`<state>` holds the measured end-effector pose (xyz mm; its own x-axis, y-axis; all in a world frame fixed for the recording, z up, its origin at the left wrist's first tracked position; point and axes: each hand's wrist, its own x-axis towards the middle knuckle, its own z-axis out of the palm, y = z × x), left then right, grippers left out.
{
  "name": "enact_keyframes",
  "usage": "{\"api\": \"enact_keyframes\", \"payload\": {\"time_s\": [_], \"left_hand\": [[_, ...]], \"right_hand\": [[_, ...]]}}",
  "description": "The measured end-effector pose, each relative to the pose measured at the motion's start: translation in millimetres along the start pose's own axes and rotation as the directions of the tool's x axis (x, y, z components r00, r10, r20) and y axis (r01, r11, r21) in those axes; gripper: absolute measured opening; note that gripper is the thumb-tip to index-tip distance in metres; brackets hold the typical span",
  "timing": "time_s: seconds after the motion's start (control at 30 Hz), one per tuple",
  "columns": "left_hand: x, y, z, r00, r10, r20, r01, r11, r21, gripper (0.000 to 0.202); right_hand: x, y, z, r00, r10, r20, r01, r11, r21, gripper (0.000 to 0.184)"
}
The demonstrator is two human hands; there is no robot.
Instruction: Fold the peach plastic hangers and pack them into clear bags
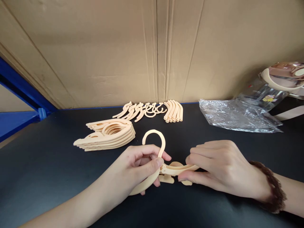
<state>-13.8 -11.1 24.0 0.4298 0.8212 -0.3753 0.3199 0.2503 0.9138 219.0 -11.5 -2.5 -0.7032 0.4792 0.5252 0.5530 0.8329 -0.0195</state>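
A cream plastic folding hanger (163,145) is held low over the black tabletop, its hook pointing up. My left hand (135,166) is closed around its middle, thumb pressed just below the hook, and one hanger arm runs down under that palm. The other arm is pinched between the thumb and fingers of my right hand (220,167), which wears a brown band at the wrist. Rounded cream pieces (167,179) show beneath this arm; whether they belong to the hanger I cannot tell. Behind my left hand lies a stack of folded cream hangers (118,141).
Loose cream hanger arms (139,113), several hooks (150,110) and a row of straighter arms (174,110) lie along the back of the black table (59,164). A clear plastic bag (225,115) and a transparent bottle (270,91) are at right. Cardboard (95,50) stands behind.
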Motion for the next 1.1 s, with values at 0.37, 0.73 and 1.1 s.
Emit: {"api": "enact_keyframes", "payload": {"time_s": [0.37, 0.73, 1.1], "left_hand": [[2.0, -5.4, 1.4, 0.998, 0.060, 0.004, -0.060, 0.996, 0.068, 0.037], [-1.8, -6.4, 3.9, 0.997, 0.079, 0.016, -0.080, 0.986, 0.147, 0.036], [-3.8, -17.1, 8.4, 0.954, 0.299, -0.022, -0.249, 0.832, 0.495, 0.025]], "right_hand": [[-1.9, -1.1, 2.4, 0.974, 0.176, 0.144, -0.204, 0.955, 0.214, 0.045], [0.5, -10.4, -0.8, 0.940, 0.286, 0.184, -0.328, 0.905, 0.269, 0.048], [2.8, -5.0, -3.3, 0.934, 0.292, 0.205, -0.337, 0.911, 0.238, 0.041]]}}
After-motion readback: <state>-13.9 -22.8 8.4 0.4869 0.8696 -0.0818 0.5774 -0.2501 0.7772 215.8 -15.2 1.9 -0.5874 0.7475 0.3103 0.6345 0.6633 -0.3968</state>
